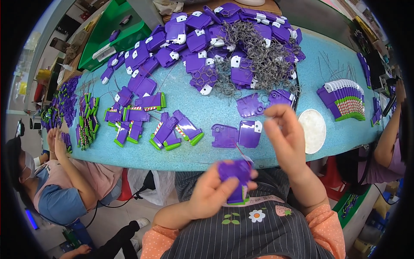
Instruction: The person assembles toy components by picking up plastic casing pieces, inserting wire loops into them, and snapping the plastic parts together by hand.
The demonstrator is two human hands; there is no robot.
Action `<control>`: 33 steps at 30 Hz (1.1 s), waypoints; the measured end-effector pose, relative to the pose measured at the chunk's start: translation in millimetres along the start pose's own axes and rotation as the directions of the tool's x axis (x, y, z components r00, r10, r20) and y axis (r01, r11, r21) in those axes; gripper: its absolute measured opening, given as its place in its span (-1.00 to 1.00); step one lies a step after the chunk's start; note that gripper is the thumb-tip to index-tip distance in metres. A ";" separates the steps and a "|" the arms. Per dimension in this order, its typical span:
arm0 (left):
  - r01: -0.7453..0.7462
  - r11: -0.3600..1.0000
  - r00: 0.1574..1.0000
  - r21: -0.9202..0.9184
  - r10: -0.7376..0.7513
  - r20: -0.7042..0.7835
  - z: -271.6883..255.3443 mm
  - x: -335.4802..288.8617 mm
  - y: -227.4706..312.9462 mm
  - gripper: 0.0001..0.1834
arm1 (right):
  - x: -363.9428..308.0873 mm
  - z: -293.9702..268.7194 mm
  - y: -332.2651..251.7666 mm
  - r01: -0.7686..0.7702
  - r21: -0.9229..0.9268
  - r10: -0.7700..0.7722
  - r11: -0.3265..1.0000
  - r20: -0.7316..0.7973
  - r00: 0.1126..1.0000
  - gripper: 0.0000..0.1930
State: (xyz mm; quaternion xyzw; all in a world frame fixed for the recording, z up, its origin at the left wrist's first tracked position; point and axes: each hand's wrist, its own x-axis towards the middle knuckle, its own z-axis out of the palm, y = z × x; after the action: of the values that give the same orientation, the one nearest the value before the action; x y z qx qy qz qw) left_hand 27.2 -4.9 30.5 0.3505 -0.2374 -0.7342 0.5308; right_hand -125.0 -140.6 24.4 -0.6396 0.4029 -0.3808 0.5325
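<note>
My left hand (215,187) is closed around a purple plastic casing (235,172) with a green end and a red-and-white striped strip, held in front of my apron. A thin reddish wire sticks up from its top. My right hand (286,136) is raised over the table's near edge, its index finger curled and its thumb a little apart, with nothing visible between them. Just beyond the hands lie purple casing halves: an open-side-up one (224,135), one with a white corner (250,134), and a pair behind, including another half (250,106).
Purple casings (196,41) with white corners heap at the back, grey coiled wires (254,52) over them. Striped, green-ended casings (166,131) lie left; a fanned stack (345,101) stands right. A white round lid (312,131) sits near my right hand. Co-workers (71,185) sit on both sides.
</note>
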 end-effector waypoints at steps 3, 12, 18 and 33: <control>-0.208 0.928 0.939 0.310 0.278 -0.203 1.5 9.2 -5.5 -0.69 | -28.0 4.2 -8.4 -0.062 0.073 0.031 0.995 0.363 0.931 -0.65; -0.330 0.379 0.781 0.864 0.624 0.025 -4.8 15.9 -19.2 -0.69 | -44.2 17.5 -2.7 0.084 0.021 -0.087 0.996 0.268 0.960 -0.78; -0.378 0.817 0.848 0.434 0.494 -0.191 -3.2 11.7 -28.1 -0.63 | -52.3 47.8 6.2 -0.226 0.381 0.152 0.897 0.214 0.965 -0.86; -0.454 0.857 0.823 0.245 0.509 -0.254 -29.8 -1.0 -2.9 -0.64 | 96.4 94.9 8.3 0.489 -0.853 -0.466 0.182 0.363 0.807 -0.93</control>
State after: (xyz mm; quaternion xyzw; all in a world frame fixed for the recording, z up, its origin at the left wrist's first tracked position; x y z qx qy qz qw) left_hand 48.5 -2.3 9.6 0.4343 -0.2952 -0.4880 0.6972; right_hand -1.8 -194.7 8.2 -0.9185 0.3184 -0.2261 -0.0622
